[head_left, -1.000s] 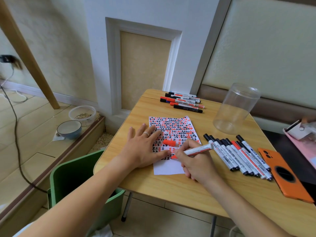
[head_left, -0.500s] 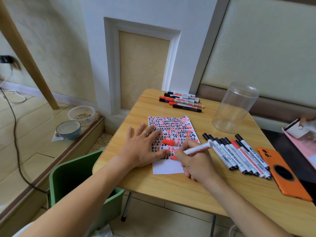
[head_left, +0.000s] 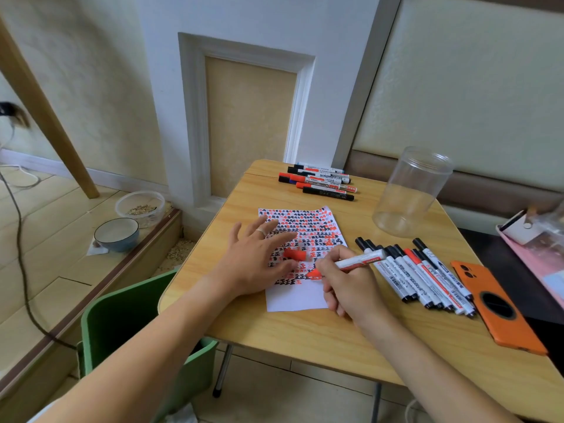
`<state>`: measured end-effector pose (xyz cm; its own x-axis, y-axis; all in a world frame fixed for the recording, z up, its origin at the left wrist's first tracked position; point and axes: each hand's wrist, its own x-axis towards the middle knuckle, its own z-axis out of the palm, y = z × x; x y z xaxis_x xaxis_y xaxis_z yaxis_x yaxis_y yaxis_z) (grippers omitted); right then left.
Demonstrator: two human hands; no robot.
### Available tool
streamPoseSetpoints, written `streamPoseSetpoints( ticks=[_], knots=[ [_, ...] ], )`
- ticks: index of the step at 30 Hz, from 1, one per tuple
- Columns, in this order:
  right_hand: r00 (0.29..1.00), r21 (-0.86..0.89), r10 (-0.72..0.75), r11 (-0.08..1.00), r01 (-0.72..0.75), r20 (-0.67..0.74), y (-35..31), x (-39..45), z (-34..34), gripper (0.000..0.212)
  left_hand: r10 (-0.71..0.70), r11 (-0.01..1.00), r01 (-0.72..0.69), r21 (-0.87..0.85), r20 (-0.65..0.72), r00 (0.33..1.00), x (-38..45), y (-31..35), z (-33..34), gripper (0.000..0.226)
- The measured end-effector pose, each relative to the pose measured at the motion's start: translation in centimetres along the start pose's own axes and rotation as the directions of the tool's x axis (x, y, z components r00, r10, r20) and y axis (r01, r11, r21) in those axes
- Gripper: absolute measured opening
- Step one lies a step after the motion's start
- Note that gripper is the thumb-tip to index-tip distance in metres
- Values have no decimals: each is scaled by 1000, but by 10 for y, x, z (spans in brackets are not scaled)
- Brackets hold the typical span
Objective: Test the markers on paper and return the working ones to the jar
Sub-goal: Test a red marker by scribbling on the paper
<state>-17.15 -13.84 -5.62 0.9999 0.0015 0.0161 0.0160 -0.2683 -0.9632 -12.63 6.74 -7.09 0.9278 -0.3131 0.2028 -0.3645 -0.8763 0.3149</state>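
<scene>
On the desk [head_left: 305, 337] in front of me, my right hand [head_left: 348, 288] pinches a red marker [head_left: 357, 261] in a writing grip, thumb and forefinger curled round the barrel, with its tip down on the paper [head_left: 302, 257]. My left hand [head_left: 259, 261] lies flat with the fingers [head_left: 282, 238] spread, pinning the sheet at about nine o'clock from the tip. Just off those fingers, the red cap [head_left: 294, 254] rests loose on the paper.

By my reading the job is somewhere in its middle. Rows of red and black marks cover most of the sheet, and only a bare strip is left at its six o'clock edge. The jar [head_left: 412, 193], at one o'clock from the paper, looks empty as far as its clear wall lets me judge, so I take it that nothing has gone back yet. One row of markers [head_left: 418, 274] lies at three o'clock, touching side by side. Another cluster [head_left: 320, 184] sits at twelve o'clock. Which group is tested, I cannot tell. Once this one writes, it wants capping and then the jar.
</scene>
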Motion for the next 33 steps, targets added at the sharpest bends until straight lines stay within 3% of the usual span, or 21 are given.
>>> streamPoseSetpoints(
  ticks=[4, 10, 19, 25, 30, 33],
  knots=[
    [999, 108, 44, 993, -41, -18, 0, 1, -3, 18, 85, 996, -88, -16, -110, 990, 3, 11, 2, 33],
    [1000, 216, 9, 976, -5, -18, 3, 1, -6, 18, 78, 991, -97, -93, -188, 979, 4, 13, -4, 14],
    [996, 219, -75, 974, 64, 44, 1, -1, -4, 18, 208, 955, -241, -176, -189, 960, -4, 24, 2, 11],
    [994, 244, -68, 969, 45, 87, -1, -2, -5, 26, 293, 840, -358, -407, -214, 932, -6, 33, 1, 13],
    [994, 312, -51, 950, 18, 98, -4, -3, -6, 49, 265, 842, -340, -419, -228, 937, -6, 32, -5, 9],
    [998, 382, 7, 923, -31, 65, -2, -1, -12, 47, 225, 872, -291, -394, -206, 953, -4, 19, -11, 11]
  ],
)
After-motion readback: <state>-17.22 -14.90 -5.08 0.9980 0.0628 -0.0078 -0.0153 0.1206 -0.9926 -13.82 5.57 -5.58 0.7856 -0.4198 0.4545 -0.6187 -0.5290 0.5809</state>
